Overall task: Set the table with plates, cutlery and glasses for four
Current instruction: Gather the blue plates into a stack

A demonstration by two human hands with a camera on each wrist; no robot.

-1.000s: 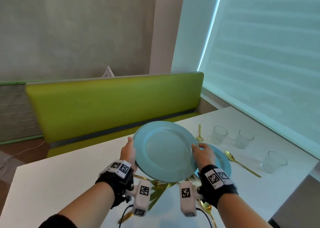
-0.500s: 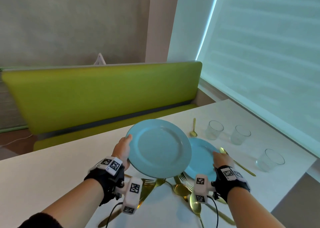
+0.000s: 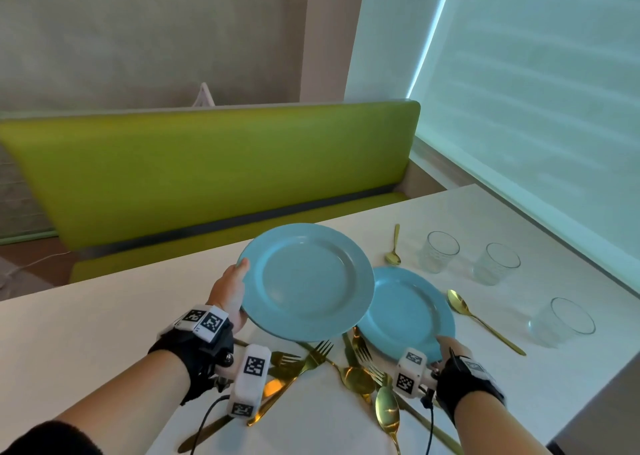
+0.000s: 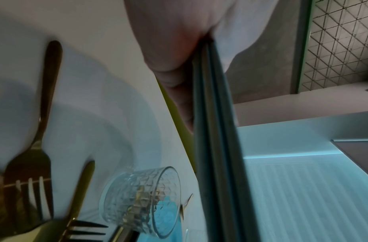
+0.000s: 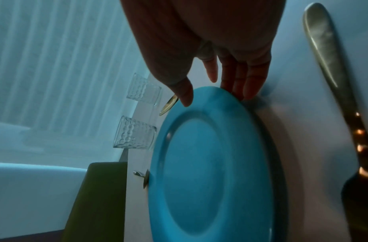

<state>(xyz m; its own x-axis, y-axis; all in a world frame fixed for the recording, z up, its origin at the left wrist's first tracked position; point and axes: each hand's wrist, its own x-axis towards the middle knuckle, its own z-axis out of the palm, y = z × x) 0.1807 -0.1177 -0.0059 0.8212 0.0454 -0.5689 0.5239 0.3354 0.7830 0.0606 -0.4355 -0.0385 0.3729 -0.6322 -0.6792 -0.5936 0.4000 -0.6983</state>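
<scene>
Your left hand (image 3: 228, 292) held a blue plate (image 3: 306, 281) aloft at frame centre, second blue plate (image 3: 408, 311) flat on the table right of it, three clear glasses (image 3: 442, 252) upright at right, gold cutlery (image 3: 349, 371) heaped below.

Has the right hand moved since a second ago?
Yes. The right hand left the lifted plate and dropped right onto the near rim of the plate on the table.

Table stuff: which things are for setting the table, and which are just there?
For the job:
- held blue plates, gripped by the left hand
- blue plate on the table, right hand at its edge
- three glasses
- gold forks and spoons

Just there:
- green bench
- window blind
</scene>
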